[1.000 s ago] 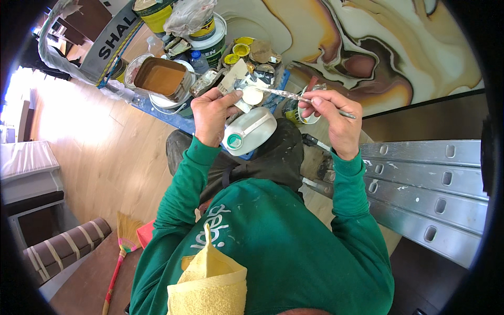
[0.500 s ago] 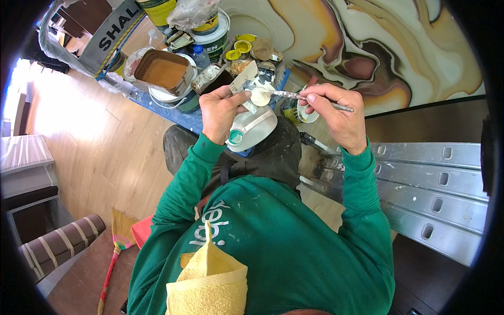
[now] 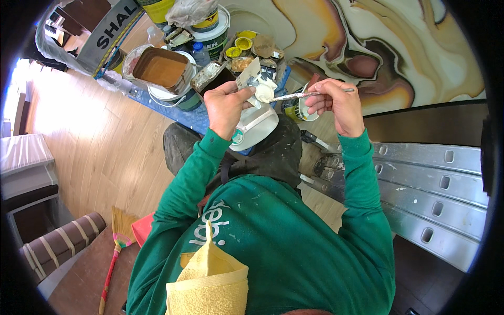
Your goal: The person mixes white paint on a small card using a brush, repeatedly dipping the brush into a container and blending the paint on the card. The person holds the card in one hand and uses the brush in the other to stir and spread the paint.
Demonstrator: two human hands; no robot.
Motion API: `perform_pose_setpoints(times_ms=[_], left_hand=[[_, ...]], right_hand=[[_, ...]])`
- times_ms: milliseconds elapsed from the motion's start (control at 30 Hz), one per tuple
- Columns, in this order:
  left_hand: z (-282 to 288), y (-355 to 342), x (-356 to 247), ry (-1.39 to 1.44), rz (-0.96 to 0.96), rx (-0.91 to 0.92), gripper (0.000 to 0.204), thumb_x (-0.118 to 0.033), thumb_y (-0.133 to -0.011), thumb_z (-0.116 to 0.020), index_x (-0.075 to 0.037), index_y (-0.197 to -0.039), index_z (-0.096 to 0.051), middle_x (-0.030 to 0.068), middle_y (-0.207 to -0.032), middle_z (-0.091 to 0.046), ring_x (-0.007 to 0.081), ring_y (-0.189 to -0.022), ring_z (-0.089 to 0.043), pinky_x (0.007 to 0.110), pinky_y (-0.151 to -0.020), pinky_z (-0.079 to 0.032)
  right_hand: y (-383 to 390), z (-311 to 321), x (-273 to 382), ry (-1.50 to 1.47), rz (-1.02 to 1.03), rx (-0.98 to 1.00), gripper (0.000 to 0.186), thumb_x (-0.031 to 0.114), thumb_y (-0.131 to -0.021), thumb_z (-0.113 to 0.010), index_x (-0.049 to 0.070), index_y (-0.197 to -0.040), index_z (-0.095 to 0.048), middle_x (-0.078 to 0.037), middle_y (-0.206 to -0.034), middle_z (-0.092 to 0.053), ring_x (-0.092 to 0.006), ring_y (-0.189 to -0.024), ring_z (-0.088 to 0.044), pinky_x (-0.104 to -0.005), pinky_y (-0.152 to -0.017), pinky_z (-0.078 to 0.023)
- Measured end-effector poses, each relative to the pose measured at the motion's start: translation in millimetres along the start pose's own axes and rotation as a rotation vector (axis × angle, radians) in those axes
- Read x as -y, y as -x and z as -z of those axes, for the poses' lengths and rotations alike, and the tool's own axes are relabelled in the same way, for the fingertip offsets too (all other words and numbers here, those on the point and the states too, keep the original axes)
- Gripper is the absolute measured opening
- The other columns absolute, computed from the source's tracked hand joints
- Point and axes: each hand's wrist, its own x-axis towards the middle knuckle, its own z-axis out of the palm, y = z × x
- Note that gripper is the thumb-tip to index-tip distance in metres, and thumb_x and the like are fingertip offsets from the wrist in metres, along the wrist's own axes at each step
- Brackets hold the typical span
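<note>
My left hand (image 3: 224, 105) pinches a small smeared card (image 3: 247, 79) with a round white dish or dab of white paint (image 3: 263, 94) on it; which of these it is, I cannot tell. My right hand (image 3: 336, 102) grips a thin, paint-spattered tool (image 3: 294, 96), probably a brush, whose tip touches the white. Just below my hands a white jug (image 3: 260, 128) with a green cap rests near my knees. A small tub (image 3: 307, 110) stands behind my right hand.
Paint buckets (image 3: 215, 29), a tray of brown liquid (image 3: 160, 68) and small pots crowd a blue platform (image 3: 139, 97). A marbled panel (image 3: 388, 47) is at the back right, an aluminium ladder (image 3: 425, 184) right, a broom (image 3: 110, 273) and padded roll (image 3: 68, 241) lower left.
Both hands have risen slightly and shifted a little rightward. The tool now sits flatter and lower against the white, with my right fingers curled higher on its handle.
</note>
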Motion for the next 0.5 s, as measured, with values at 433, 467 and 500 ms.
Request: perform_pose_setpoints(times_ms=[433, 467, 500], left_hand=[[-11, -17, -3, 0.058, 0.119, 0.057, 0.018, 0.005, -0.082, -0.068, 0.01, -0.098, -0.064, 0.0146, -0.093, -0.068, 0.0211, -0.076, -0.069, 0.029, -0.064, -0.058], [-12, -18, -4, 0.068, 0.121, 0.042, 0.017, 0.005, -0.082, -0.068, 0.01, -0.097, -0.063, 0.0145, -0.092, -0.068, 0.0217, -0.076, -0.069, 0.029, -0.064, -0.059], [-12, -19, -6, 0.078, 0.122, 0.025, 0.016, 0.004, -0.082, -0.068, 0.01, -0.096, -0.062, 0.0145, -0.092, -0.068, 0.0222, -0.077, -0.069, 0.028, -0.064, -0.059]], right_hand=[[-45, 50, -71, -0.714, -0.221, 0.058, 0.024, 0.02, -0.09, -0.055, 0.001, -0.098, -0.067, -0.011, -0.082, -0.073, -0.0198, -0.067, -0.07, -0.031, -0.061, -0.055], [-49, 51, -72, -0.743, -0.205, 0.062, 0.023, 0.02, -0.09, -0.055, 0.001, -0.097, -0.067, -0.011, -0.083, -0.073, -0.0199, -0.068, -0.07, -0.0312, -0.062, -0.055], [-52, 53, -74, -0.767, -0.182, 0.039, 0.023, 0.02, -0.091, -0.055, 0.001, -0.098, -0.067, -0.011, -0.084, -0.073, -0.0199, -0.069, -0.07, -0.0313, -0.062, -0.055]])
